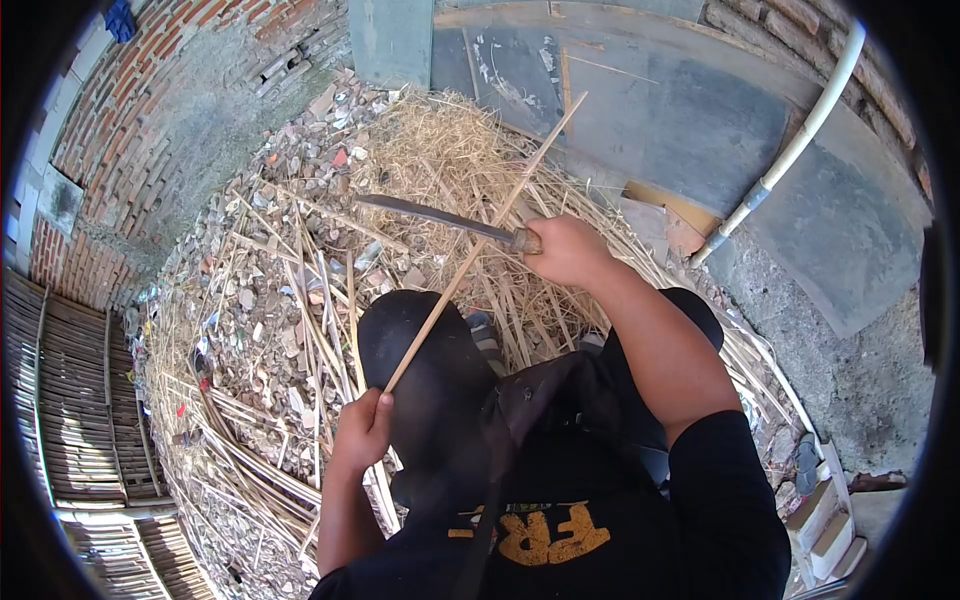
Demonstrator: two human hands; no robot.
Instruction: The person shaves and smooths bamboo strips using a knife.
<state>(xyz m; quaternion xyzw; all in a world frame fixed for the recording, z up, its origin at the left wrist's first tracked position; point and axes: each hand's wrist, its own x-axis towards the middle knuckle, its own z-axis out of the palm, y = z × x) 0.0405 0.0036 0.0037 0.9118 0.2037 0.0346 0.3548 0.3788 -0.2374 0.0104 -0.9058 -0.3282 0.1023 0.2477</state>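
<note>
My left hand [362, 432] is closed around the lower end of a long, pale bamboo strip [432, 318]. The strip slants up and to the right, past my knee, to a pointed far end. In my right hand [566, 250] is the short handle of a machete [430, 215], its dark blade pointing left. Blade and strip cross just left of the handle; whether they touch I cannot tell. Thin shavings [440, 140] lie heaped on the ground beyond the blade.
Several loose bamboo strips [250, 460] lie to the left over stony rubble [262, 325]. A brick wall [110, 150] stands at far left, with a bamboo slat panel [75, 400] below it. Grey boards [660, 110] and a white pipe [815, 115] lean at the upper right.
</note>
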